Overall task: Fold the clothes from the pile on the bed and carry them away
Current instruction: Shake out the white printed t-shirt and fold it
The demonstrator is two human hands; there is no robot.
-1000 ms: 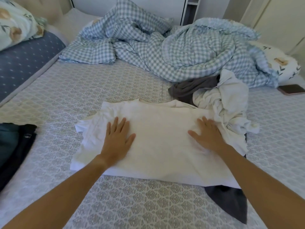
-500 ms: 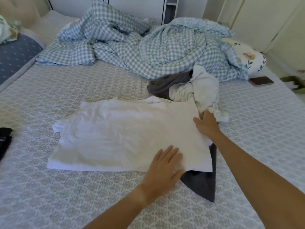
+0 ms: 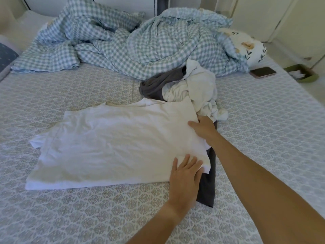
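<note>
A white T-shirt lies spread flat on the bed, its neck toward the far side. My left hand rests flat, fingers straight, on the shirt's near right corner. My right hand is at the shirt's right edge with its fingers curled under the cloth and the thumb on top. A dark grey garment pokes out from under the shirt's right side. Behind it sits the small pile: crumpled white clothes and a grey piece.
A rumpled blue checked duvet fills the far side of the bed. A floral pillow and a phone lie at the far right. A green tray sits past the bed's right edge.
My left hand slid from the shirt's left part across to its near right corner. My right hand moved to the right edge and curled its fingers under the cloth. The camera turned right.
</note>
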